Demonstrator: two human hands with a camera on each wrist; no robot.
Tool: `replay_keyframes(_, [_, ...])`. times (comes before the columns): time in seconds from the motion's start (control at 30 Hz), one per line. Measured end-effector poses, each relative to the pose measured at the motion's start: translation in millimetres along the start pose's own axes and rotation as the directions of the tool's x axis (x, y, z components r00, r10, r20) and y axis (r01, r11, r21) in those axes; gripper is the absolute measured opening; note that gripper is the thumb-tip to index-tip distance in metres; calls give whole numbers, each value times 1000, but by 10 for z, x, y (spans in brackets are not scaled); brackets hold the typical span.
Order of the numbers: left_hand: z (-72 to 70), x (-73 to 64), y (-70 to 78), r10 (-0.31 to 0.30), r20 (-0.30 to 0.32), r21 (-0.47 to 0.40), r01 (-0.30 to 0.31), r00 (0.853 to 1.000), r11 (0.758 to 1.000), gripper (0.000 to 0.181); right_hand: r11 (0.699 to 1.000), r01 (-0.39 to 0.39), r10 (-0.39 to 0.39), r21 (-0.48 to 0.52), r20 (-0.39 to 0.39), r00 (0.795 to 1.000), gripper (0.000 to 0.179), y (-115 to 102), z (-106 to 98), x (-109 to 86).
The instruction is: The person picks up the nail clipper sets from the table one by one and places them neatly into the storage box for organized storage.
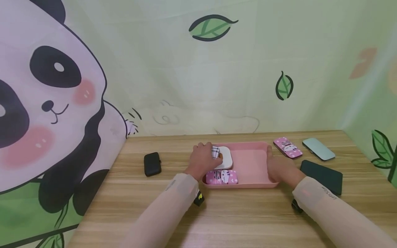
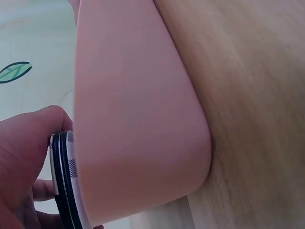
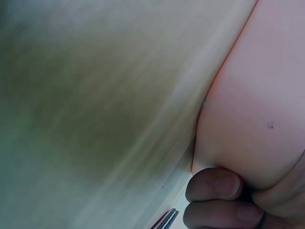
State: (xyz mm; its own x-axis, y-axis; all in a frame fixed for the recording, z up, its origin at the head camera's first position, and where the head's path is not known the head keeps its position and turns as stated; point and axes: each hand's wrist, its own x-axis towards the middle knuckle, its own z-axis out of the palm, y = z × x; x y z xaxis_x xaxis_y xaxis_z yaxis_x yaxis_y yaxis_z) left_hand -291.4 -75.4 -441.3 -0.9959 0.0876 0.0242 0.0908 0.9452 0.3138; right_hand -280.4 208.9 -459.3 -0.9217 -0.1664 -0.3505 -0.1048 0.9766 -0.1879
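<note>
Nearest, two pale-sleeved forearms [image 1: 164, 213] reach across a wood-grain table [image 1: 248, 220] toward a pink tray [image 1: 249, 162]. A pink printed case [image 1: 221, 177] lies along the tray's near wall, at the left; a dark flat case [image 1: 324, 179] lies outside, partly behind the right forearm. The right hand [image 1: 282, 167] grips the tray's right end, fingers curled against the outer wall. The left hand [image 1: 203, 160] holds a plaid case [image 1: 215, 152] by its edges at the left end, just beside a white case [image 1: 227, 157]; whether the plaid case touches the tray floor, I cannot tell. A black case [image 1: 152, 164] lies apart to the left. Farther right lie a second pink case [image 1: 287, 147] and a pale green case [image 1: 318, 149], before a panda-printed backdrop [image 1: 155, 69].
</note>
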Motion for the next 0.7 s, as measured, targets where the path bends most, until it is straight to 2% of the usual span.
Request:
replay_keyframes(0.2, [20,25,25,-3,6,46,3,1000,999,63,1000,-13,13,8,10,1000,93,1,2,15])
replay_keyframes(0.47, [69,76,45,-6,9,182,4,1000,983,68,1000,-3,3,-21,5,1000,94,12,9,42])
replay_keyframes(0.7, [110,67,34,-3,-28,232,10,1000,973,63,1000,1,-1,11,14,1000,95,-2,4,23])
